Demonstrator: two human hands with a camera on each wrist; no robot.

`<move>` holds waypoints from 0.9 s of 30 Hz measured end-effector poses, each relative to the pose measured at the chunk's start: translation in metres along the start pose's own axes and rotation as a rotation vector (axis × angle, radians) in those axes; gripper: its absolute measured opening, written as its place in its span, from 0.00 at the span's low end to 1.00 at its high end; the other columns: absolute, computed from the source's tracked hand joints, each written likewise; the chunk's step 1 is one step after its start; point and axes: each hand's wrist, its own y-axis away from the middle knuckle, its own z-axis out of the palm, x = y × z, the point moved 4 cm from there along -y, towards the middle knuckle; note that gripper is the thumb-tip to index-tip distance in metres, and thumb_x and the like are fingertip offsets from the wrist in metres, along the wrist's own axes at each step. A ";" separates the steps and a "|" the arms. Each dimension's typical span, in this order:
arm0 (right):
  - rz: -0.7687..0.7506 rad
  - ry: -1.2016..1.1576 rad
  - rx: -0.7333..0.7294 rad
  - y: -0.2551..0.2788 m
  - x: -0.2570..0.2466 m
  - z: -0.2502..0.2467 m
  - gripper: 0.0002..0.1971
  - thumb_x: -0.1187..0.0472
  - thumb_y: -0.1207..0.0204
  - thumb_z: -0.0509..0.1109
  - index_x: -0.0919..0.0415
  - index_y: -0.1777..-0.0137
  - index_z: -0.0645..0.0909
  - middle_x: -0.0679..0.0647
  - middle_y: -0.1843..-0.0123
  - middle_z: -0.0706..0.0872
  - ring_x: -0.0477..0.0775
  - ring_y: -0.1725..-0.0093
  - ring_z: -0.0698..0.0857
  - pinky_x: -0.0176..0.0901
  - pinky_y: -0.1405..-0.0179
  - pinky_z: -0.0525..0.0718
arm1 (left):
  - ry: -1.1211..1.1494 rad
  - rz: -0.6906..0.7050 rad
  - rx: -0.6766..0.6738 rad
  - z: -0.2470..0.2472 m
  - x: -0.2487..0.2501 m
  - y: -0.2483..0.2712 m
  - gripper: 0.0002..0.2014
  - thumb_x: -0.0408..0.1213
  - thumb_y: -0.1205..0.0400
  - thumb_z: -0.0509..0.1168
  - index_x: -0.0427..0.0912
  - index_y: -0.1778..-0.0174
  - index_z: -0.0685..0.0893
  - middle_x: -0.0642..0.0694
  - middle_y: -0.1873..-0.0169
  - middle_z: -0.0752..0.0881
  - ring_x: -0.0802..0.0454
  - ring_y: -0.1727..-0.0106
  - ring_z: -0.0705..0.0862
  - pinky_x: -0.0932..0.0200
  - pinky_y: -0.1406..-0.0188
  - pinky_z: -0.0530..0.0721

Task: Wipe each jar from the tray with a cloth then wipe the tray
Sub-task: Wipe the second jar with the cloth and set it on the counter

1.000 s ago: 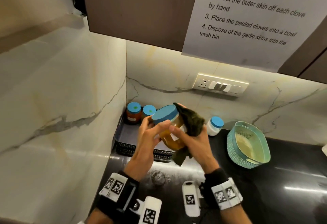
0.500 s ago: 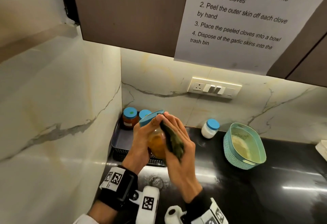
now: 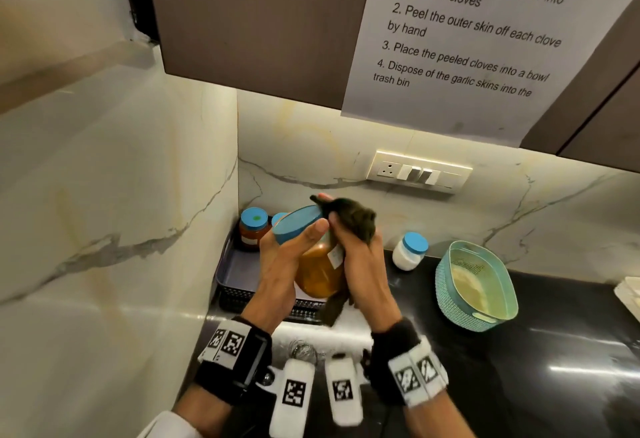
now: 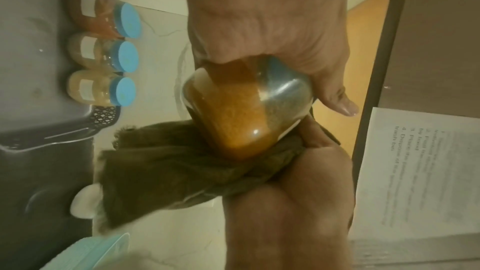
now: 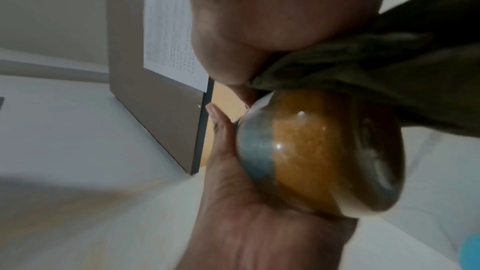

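Observation:
A glass jar of orange powder with a blue lid is held tilted above the dark tray. My left hand grips it round the lid end. My right hand holds a dark olive cloth wrapped against the jar's right side. In the left wrist view, three more blue-lidded jars stand in the tray. A red-filled jar shows at the tray's back corner.
A small white jar with a blue lid stands on the black counter right of the tray. A teal basket sits further right. Marble walls close the corner at left and behind. A switch plate and a paper sheet are above.
My right hand has turned with the cloth from the jar's front round to its right side and top. The jar's lid has tipped further to the left.

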 end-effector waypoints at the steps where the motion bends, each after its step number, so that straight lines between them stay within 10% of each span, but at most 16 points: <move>1: 0.010 0.030 0.001 -0.004 0.000 -0.002 0.10 0.56 0.12 0.68 0.47 0.38 0.90 0.48 0.44 0.95 0.46 0.41 0.92 0.46 0.39 0.87 | -0.003 0.005 -0.001 0.002 0.003 0.000 0.27 0.50 0.33 0.84 0.41 0.39 0.92 0.42 0.46 0.95 0.43 0.43 0.94 0.47 0.43 0.91; 7: -0.170 0.125 0.030 0.031 0.023 0.012 0.33 0.35 0.18 0.70 0.49 0.16 0.75 0.52 0.17 0.79 0.57 0.16 0.76 0.65 0.19 0.77 | 0.045 -0.032 0.052 0.000 -0.004 -0.004 0.24 0.55 0.39 0.88 0.48 0.51 0.95 0.44 0.52 0.96 0.44 0.49 0.95 0.55 0.54 0.93; 11: -0.254 0.328 0.025 0.028 0.035 0.007 0.33 0.55 0.16 0.73 0.45 0.12 0.69 0.44 0.13 0.73 0.53 0.12 0.71 0.66 0.17 0.75 | 0.115 -0.154 0.113 0.004 -0.014 0.000 0.29 0.52 0.42 0.87 0.40 0.50 0.93 0.40 0.54 0.95 0.40 0.49 0.95 0.52 0.55 0.92; 16: -0.273 0.249 0.001 0.016 0.013 -0.012 0.34 0.65 0.23 0.82 0.48 0.18 0.77 0.47 0.23 0.85 0.50 0.23 0.84 0.55 0.25 0.84 | 0.041 -0.230 0.036 0.005 -0.009 0.006 0.48 0.60 0.39 0.89 0.36 0.28 0.84 0.35 0.37 0.91 0.37 0.37 0.92 0.38 0.38 0.90; 20: -0.009 0.006 -0.053 0.003 -0.012 -0.034 0.22 0.50 0.39 0.87 0.26 0.48 0.88 0.43 0.44 0.94 0.49 0.43 0.93 0.50 0.47 0.94 | 0.086 -0.254 -0.162 0.003 0.011 0.006 0.61 0.62 0.54 0.91 0.38 0.26 0.78 0.38 0.38 0.91 0.45 0.46 0.94 0.48 0.51 0.92; 27: -0.164 0.006 0.079 0.023 -0.010 -0.007 0.14 0.57 0.26 0.84 0.41 0.44 0.91 0.59 0.52 0.94 0.54 0.51 0.94 0.49 0.49 0.93 | 0.208 -0.357 -0.136 0.014 0.002 0.005 0.42 0.51 0.42 0.91 0.36 0.33 0.89 0.30 0.36 0.90 0.31 0.36 0.89 0.38 0.39 0.91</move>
